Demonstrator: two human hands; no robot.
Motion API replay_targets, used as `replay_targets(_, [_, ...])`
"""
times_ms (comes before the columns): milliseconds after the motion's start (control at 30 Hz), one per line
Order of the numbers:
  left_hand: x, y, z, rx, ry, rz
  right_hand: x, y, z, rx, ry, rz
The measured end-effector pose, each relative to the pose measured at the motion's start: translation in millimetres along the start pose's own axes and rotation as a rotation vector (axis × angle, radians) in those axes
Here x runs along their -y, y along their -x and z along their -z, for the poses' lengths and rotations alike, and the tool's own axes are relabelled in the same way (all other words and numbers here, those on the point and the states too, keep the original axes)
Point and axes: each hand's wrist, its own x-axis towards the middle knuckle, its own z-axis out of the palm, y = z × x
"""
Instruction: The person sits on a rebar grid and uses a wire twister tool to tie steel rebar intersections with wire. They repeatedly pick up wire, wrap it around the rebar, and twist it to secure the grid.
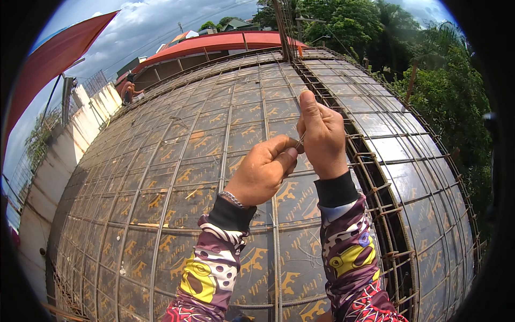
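Observation:
My left hand [261, 169] and my right hand [322, 137] are close together above a grid of steel reinforcing bars [276, 225]. Between them runs a thin strand, seemingly tie wire [300, 141]. The left thumb and forefinger pinch its lower end; the right fist is closed around its upper part, thumb pointing up. How much wire lies inside the right fist is hidden. Below the grid lie dark printed formwork panels [249, 257]. Loose thin wire [307, 257] rests on a panel near my right forearm.
A trench with a rebar beam cage [376, 189] runs along the right. Upright column bars [285, 32] stand at the far end. Another person [128, 89] crouches at the far left edge, near a concrete wall [60, 149]. Trees [446, 92] border the right side.

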Motion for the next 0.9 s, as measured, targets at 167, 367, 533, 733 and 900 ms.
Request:
replay_targets(167, [-1, -2, -7, -0.047, -0.076, -0.024, 1, -1, 3, -0.077, -0.047, -0.029])
replay_targets(367, [3, 6, -9, -0.043, -0.154, -0.066, -7, 2, -4, -0.082, -0.290, -0.145])
replay_targets(533, [7, 3, -16, -0.062, -0.197, -0.152, -3, 1, -2, -0.061, -0.394, -0.239])
replay_targets(733, [28, 12, 27, -0.100, -0.350, -0.027, -40, 15, -6, 0.160, -0.046, -0.196])
replay_targets(900, [83, 75, 60, 0.004, -0.377, 0.160, -52, 56, -10, 0.662, 0.513, 0.154])
